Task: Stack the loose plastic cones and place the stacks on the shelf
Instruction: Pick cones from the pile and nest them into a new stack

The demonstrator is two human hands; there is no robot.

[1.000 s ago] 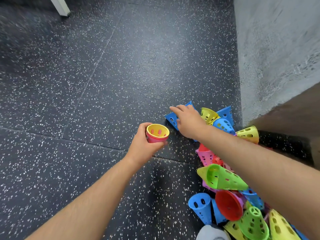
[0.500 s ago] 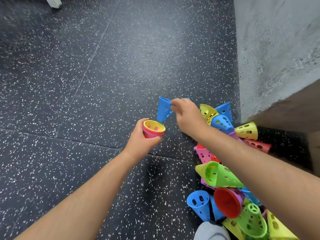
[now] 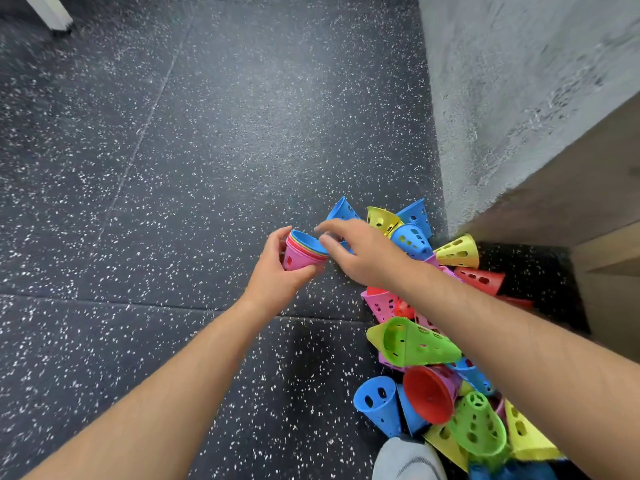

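My left hand (image 3: 277, 277) grips a small stack of nested cones (image 3: 302, 252), wide end up, pink outermost and blue innermost. My right hand (image 3: 360, 252) hovers just right of the stack's rim with its fingers loosely spread, holding nothing. A pile of loose perforated cones lies on the floor at right: a blue cone (image 3: 341, 209) beyond my right hand, a yellow cone (image 3: 379, 218), a big green cone (image 3: 415, 342), a red cone (image 3: 429, 393) and several more.
Dark speckled rubber floor (image 3: 173, 168) stretches to the left and ahead. A grey rough wall (image 3: 519, 81) rises at the right, with a wooden unit (image 3: 588, 202) beside it. A white post foot (image 3: 52, 15) stands top left. A grey-clad knee (image 3: 408, 459) shows at the bottom.
My right hand lifted a blue cone from the floor, dropped it into the stack in my left hand and let go. The stack's inside now shows blue instead of yellow.
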